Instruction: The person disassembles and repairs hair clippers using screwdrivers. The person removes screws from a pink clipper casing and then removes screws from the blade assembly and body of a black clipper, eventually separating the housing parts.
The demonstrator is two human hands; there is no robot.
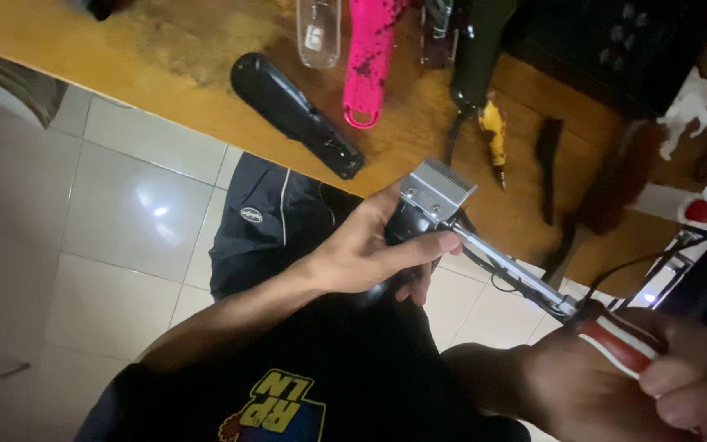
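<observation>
Wooden workbench [206, 106] above pale floor tiles [132, 213], seen from the head camera. Left hand [366, 250] wraps around a black hair clipper [419, 221], thumb along its side, with the toothed metal blade [435, 187] facing up toward the bench. Right hand [656, 385] is clenched on the red-and-white handle of a screwdriver [533, 282]; its metal shaft reaches the clipper head just below the blade, apparently touching it, though dim light blurs the tip. Beyond the left hand lie a black clipper body [296, 115], a pink clipper [367, 57], a clear housing [318, 33] and a yellow-handled tool [493, 135].
</observation>
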